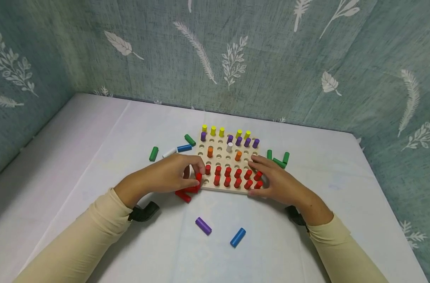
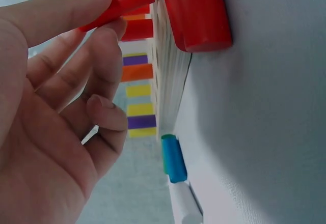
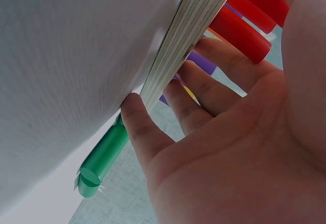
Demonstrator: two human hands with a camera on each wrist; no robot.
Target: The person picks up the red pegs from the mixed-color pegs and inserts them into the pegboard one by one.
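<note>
My left hand (image 1: pixel 170 171) pinches a red peg (image 2: pixel 127 0) between thumb and index finger, close by the front left corner of a wooden pegboard (image 1: pixel 232 191). Two rows of red pegs (image 1: pixel 227 171) stand in the board near its front, with a bare hole (image 1: pixel 206 181) at the left end of the front row. My right hand (image 1: pixel 278 179) rests along the board's right edge. Its fingers are extended, touching the board's side in the right wrist view. Farther back stand orange pegs (image 1: pixel 210 151), a white peg (image 1: pixel 229 147), purple pegs (image 1: pixel 238 141) and yellow pegs (image 1: pixel 213 131).
Loose red pegs (image 1: pixel 183 196) lie under my left hand. A purple peg (image 1: pixel 203 226) and a blue peg (image 1: pixel 237 237) lie in front of the board. Green pegs (image 1: pixel 279 162) lie to its right. Another blue peg (image 1: pixel 184 148) and a white peg (image 1: pixel 169 152) lie left.
</note>
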